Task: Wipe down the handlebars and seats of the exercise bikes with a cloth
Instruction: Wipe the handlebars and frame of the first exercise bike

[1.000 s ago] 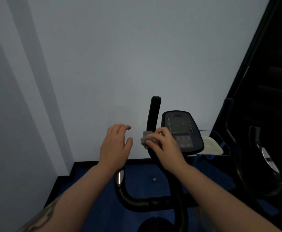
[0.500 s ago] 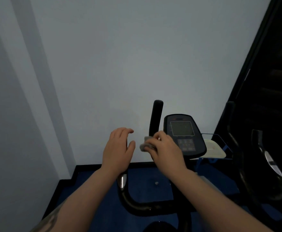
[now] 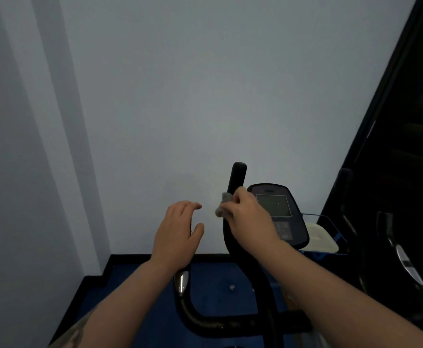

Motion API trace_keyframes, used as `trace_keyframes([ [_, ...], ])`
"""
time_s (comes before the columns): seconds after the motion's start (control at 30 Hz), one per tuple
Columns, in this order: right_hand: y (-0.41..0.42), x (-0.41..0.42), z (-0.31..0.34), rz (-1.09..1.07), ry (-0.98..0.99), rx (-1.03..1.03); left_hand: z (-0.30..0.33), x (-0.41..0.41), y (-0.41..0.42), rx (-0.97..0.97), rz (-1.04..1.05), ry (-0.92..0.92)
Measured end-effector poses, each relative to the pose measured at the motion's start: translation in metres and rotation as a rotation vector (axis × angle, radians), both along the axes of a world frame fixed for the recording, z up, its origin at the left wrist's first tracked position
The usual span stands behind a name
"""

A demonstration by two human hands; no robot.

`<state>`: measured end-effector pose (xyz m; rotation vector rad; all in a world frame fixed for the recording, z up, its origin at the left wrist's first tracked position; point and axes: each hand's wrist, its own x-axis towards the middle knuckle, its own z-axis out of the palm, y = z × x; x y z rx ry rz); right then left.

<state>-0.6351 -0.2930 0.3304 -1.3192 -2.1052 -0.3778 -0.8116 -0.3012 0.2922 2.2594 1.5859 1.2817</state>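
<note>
A big pale wall fills most of the view, with a dark frame slanting down the right edge. Below it, a blue floor with a black border along the wall's foot. On that floor stands the exercise bike, its black handlebar rising upright in the centre and curving down into a U-shaped bar near the bottom edge. Just right of the upright sits the console, screen dark, and beyond it a pale tray-like object in a blue wire holder. At far right, a second machine in deep shadow (hard to make out much there).

Now the hands. The right hand is up against the upright handlebar, fingers curled round a small grey cloth and pressing it to the left side of the bar; the cloth bunches out past the fingertips. The left hand hangs in the air just left of it, apart from the bar, fingers loosely bent and holding nothing. Beneath its wrist, a chrome end cap on the left handlebar arm, and a small grey speck on the floor.
</note>
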Motion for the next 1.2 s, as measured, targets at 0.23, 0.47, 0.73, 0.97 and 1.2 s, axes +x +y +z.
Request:
trace_keyframes([
  [0.23, 0.017, 0.000, 0.028, -0.077, 0.057, 0.146, 0.000, 0.001, 0.000, -0.003, 0.009, -0.001],
  [0.47, -0.005, 0.011, 0.022, 0.019, 0.380, -0.070, 0.001, 0.001, -0.001, -0.015, 0.012, -0.013],
  [0.73, 0.008, -0.004, -0.003, -0.091, 1.016, -0.125, -0.001, 0.001, 0.000, -0.005, 0.018, -0.009],
  [0.97, 0.018, 0.015, 0.031, -0.056, 1.154, -0.054, -0.003, 0.002, 0.001, 0.010, 0.017, -0.013],
  [1.2, 0.011, 0.009, 0.010, -0.063, 1.010, -0.274, -0.003, 0.001, 0.001, 0.007, 0.023, 0.000],
])
